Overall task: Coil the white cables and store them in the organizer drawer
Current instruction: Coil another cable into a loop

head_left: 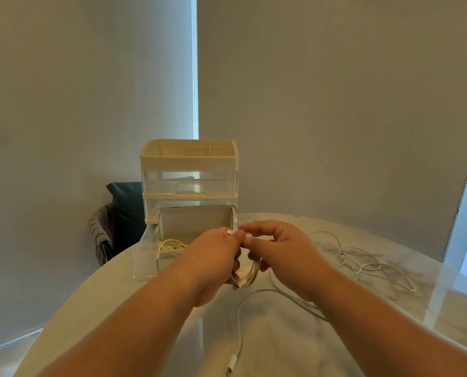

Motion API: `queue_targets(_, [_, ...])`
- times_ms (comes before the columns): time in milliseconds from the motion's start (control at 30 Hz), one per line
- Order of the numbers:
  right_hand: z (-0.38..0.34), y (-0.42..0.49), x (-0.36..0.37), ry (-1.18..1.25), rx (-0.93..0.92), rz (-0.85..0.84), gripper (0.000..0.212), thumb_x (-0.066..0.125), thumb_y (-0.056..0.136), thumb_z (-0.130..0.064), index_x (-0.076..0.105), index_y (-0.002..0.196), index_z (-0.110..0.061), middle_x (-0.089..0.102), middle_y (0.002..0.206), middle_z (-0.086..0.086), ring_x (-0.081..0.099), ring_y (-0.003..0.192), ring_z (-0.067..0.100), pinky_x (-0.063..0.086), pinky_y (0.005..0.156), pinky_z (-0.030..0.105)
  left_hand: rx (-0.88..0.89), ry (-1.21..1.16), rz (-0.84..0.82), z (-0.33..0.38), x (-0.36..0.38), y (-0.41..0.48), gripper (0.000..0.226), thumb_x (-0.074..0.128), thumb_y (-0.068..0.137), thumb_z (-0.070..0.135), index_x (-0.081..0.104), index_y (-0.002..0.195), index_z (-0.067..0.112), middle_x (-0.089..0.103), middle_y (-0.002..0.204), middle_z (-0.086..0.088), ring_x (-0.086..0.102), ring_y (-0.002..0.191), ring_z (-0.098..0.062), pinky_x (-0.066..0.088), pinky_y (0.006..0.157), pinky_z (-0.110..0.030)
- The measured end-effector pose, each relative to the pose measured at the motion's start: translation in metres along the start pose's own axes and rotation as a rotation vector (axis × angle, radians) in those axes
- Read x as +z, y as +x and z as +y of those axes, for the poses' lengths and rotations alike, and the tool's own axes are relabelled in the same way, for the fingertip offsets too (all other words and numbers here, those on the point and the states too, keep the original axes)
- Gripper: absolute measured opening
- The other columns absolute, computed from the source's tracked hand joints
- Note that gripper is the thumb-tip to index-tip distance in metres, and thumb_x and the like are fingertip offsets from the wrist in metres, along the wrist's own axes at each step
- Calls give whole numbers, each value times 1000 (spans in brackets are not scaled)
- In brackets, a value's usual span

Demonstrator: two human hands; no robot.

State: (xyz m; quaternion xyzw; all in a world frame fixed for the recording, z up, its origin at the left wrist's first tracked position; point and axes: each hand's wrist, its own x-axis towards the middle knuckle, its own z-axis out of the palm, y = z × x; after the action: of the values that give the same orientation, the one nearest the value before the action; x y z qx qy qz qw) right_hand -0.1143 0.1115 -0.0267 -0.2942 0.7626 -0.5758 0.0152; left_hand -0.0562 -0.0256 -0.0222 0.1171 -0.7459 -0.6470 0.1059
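Half-coiled white cable (247,272) gripped between left hand (213,257) and right hand (284,254) above the table (270,338) middle, its tail trailing to the near edge, loose white cable (363,263) sprawled toward the right edge, coiled cable (171,244) inside the clear drawer (145,257), pulled open from the cream organizer (189,161) at the far edge

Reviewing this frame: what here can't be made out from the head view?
Head view only:
1. Half-wound cable: mostly covered by the left hand and right hand; loop count unreadable.
2. Open drawer: its right part sits behind the left hand; only one coiled cable shows.
3. Loose cables on the table: too thin to count.
4. Connector: blurred near the bottom edge.
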Motion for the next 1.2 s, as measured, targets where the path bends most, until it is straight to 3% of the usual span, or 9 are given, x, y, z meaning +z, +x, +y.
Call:
queue_targets(67, [0,-1,2,24,53,53,35,71,89,-22,65,121,-34,66,108,-1,70,90,20,58,71,31,37,-86,114,-1,2,5,27,47,103,33,61,90,14,52,72,-5,49,65,-18,46,68,-37])
queue_targets(167, [-3,-3,4,226,163,-16,36,78,82,-15,63,115,-16,73,99,14,72,86,26,60,75,40,42,-280,240,1,4,11,28,50,101,35,61,88,13,54,65,-5,52,61,-18,48,69,-39])
queue_targets(267, [-7,-5,4,341,168,-71,19,75,83,-6,68,100,-2,75,93,20,71,81,28,59,72,38,9,-476,209,2,6,11,24,54,100,29,63,91,9,58,65,-5,52,58,-15,49,64,-35])
queue_targets(333, [-6,-4,3,351,166,-29,11,69,86,1,69,97,-1,75,89,20,71,77,28,59,66,34,23,-527,104,3,2,7,22,55,100,22,66,101,4,63,77,-11,57,64,-17,56,72,-37])
queue_targets(533, [-4,-1,-5,94,111,15,23,60,85,4,77,84,-12,69,67,6,61,62,17,46,54,29,2,-199,-186,10,-28,1,24,58,88,3,67,109,-5,68,98,-24,64,89,-30,53,93,-51])
queue_targets(700, [-8,-5,-5,-181,42,-102,26,61,89,-4,78,90,-23,65,56,-10,54,49,-2,41,50,10,-66,133,-196,9,-29,0,21,50,94,5,67,105,8,66,104,-28,67,87,-29,58,75,-39])
queue_targets(833, [-5,-3,-2,-183,21,-92,17,67,91,-8,75,95,-23,68,63,-7,59,53,-2,46,53,14,40,298,-84,3,-18,0,20,48,103,28,62,101,13,61,91,-9,60,76,-18,58,69,-30])
queue_targets(1000, [-4,-2,-7,71,70,-64,32,77,84,-12,66,114,-21,73,80,4,71,76,20,57,67,34,183,263,56,0,-17,5,21,43,104,30,61,99,20,63,85,-8,61,74,-17,56,68,-29])
queue_targets(1200, [-6,-1,-3,269,133,-75,34,68,83,13,67,107,-12,71,73,9,69,73,26,56,68,36,146,-18,90,4,-13,3,19,48,103,25,65,103,16,67,94,-16,65,75,-20,61,76,-38])
